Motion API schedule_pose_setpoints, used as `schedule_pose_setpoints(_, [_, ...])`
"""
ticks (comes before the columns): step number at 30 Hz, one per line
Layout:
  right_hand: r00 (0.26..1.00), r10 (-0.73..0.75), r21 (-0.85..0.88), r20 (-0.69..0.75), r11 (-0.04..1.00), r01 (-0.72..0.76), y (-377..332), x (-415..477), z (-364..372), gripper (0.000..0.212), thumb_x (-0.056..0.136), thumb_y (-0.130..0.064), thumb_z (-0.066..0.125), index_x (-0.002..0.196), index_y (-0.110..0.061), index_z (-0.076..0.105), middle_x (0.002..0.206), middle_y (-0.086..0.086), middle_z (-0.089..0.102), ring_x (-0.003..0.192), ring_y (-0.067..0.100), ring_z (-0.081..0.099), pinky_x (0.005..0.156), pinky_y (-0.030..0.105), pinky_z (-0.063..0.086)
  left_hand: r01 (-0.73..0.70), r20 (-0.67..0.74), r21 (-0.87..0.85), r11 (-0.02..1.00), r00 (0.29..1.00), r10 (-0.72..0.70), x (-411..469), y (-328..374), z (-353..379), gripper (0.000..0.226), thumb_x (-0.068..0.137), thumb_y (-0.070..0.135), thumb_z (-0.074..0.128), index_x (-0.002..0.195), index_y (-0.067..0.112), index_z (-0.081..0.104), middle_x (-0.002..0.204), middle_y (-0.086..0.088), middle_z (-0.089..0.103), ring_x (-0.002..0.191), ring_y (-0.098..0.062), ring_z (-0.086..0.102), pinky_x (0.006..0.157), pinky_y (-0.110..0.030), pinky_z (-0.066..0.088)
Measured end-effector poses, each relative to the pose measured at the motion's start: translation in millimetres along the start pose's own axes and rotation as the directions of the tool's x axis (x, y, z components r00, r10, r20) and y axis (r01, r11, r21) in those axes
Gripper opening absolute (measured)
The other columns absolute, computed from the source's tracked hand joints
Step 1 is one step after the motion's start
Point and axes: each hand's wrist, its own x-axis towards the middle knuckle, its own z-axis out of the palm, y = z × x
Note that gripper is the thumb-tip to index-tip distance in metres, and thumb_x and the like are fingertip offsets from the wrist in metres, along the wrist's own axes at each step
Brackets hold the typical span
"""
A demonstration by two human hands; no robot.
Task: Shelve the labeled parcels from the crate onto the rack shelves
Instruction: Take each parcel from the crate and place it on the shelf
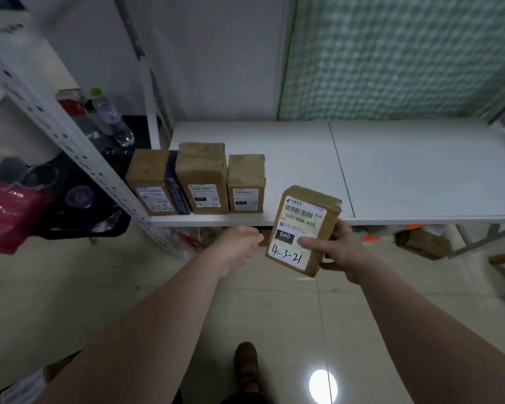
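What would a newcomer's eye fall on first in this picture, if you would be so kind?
First comes the brown parcel with 4-3-21 handwritten on its label, held by the right hand in front of the white shelf. Next is the row of brown parcels standing at the left end of that shelf, labels facing out. The left hand hovers empty beside the held parcel.

Clear water bottle (pixel 111 118), pink bag (pixel 9 211), green checked panel (pixel 405 53), brown shoe (pixel 247 365).
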Motion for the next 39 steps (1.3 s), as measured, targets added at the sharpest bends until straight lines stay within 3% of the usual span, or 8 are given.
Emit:
schedule_pose_setpoints(5, [0.997,-0.011,-0.003,-0.077,1.000,0.011,8.3,63.9,5.2,0.096,0.065,-0.006,0.089,0.138,-0.029,0.032,0.104,-0.007,0.060,0.085,0.015,0.061,0.059,0.038,0.054,0.054,-0.006,0.026,0.998,0.999,-0.054,48.8,-12.7,8.0,0.013,0.095,0.020,0.053,0.106,0.023,0.059,0.098,-0.003,0.059,0.088,-0.019,0.054,0.071,-0.028,0.044])
schedule_pose_setpoints(11, [0.992,-0.064,-0.074,-0.112,0.996,0.056,21.8,145.8,23.7,0.099,0.066,-0.005,0.088,0.142,-0.031,0.028,0.119,-0.003,0.058,0.107,0.027,0.061,0.070,0.044,0.057,0.128,-0.006,-0.010,0.992,0.992,-0.128,103.5,-41.8,13.0,0.013,0.092,0.018,0.056,0.084,0.028,0.059,0.091,-0.006,0.057,0.083,-0.020,0.052,0.063,-0.026,0.036])
schedule_pose_setpoints(16, [0.974,-0.155,-0.138,-0.166,0.981,0.133,30.4,199.0,27.3,0.098,0.066,-0.004,0.087,0.142,-0.028,0.030,0.135,0.002,0.054,0.114,0.028,0.058,0.085,0.053,0.056,0.094,-0.062,-0.036,0.995,0.993,-0.096,145.7,-60.5,13.9,0.024,0.092,0.021,0.059,0.115,0.019,0.064,0.101,-0.003,0.064,0.078,-0.012,0.059,0.065,-0.024,0.045])
schedule_pose_setpoints(19, [0.968,-0.195,-0.232,-0.159,0.960,0.155,34.1,220.8,27.2,0.099,0.066,-0.006,0.088,0.143,-0.028,0.030,0.136,0.002,0.052,0.120,0.029,0.054,0.090,0.055,0.054,0.083,-0.094,-0.057,0.995,0.992,-0.088,161.1,-68.7,13.3,0.025,0.091,0.021,0.059,0.116,0.020,0.063,0.107,-0.002,0.064,0.082,-0.011,0.061,0.072,-0.027,0.049])
schedule_pose_setpoints(23, [0.961,-0.241,-0.339,-0.135,0.923,0.184,40.2,239.1,28.7,0.099,0.070,-0.002,0.083,0.148,-0.025,0.026,0.123,0.001,0.055,0.109,0.022,0.053,0.091,0.045,0.053,0.118,-0.069,-0.041,0.992,0.990,-0.121,171.1,-77.1,14.8,0.021,0.092,0.024,0.058,0.112,0.025,0.062,0.112,-0.001,0.062,0.089,-0.012,0.063,0.079,-0.030,0.050])
schedule_pose_setpoints(30, [0.948,-0.185,-0.363,-0.260,0.928,0.082,44.4,255.6,41.9,0.090,0.070,-0.009,0.084,0.144,-0.022,0.034,0.114,0.003,0.062,0.109,0.031,0.061,0.092,0.048,0.053,0.158,-0.040,-0.084,0.984,0.986,-0.162,185.6,-80.2,18.0,0.015,0.092,0.024,0.059,0.106,0.025,0.063,0.109,-0.003,0.065,0.086,-0.014,0.063,0.070,-0.025,0.048])
schedule_pose_setpoints(34, [0.947,-0.102,-0.318,-0.305,0.948,-0.001,47.4,264.1,47.6,0.076,0.069,-0.013,0.084,0.134,-0.020,0.046,0.101,0.000,0.061,0.097,0.033,0.066,0.081,0.048,0.059,0.177,-0.028,-0.083,0.981,0.983,-0.180,190.0,-79.5,20.0,0.017,0.093,0.022,0.058,0.109,0.023,0.063,0.109,-0.004,0.065,0.088,-0.015,0.062,0.070,-0.025,0.047])
schedule_pose_setpoints(39, [0.940,-0.100,-0.382,-0.326,0.924,-0.034,41.6,276.3,48.7,0.051,0.073,-0.024,0.080,0.119,-0.018,0.058,0.106,0.006,0.069,0.095,0.031,0.067,0.084,0.047,0.058,0.183,-0.013,-0.066,0.981,0.983,-0.184,191.5,-80.1,17.2,0.023,0.095,0.022,0.055,0.117,0.020,0.061,0.111,-0.004,0.063,0.099,-0.019,0.061,0.075,-0.027,0.047])
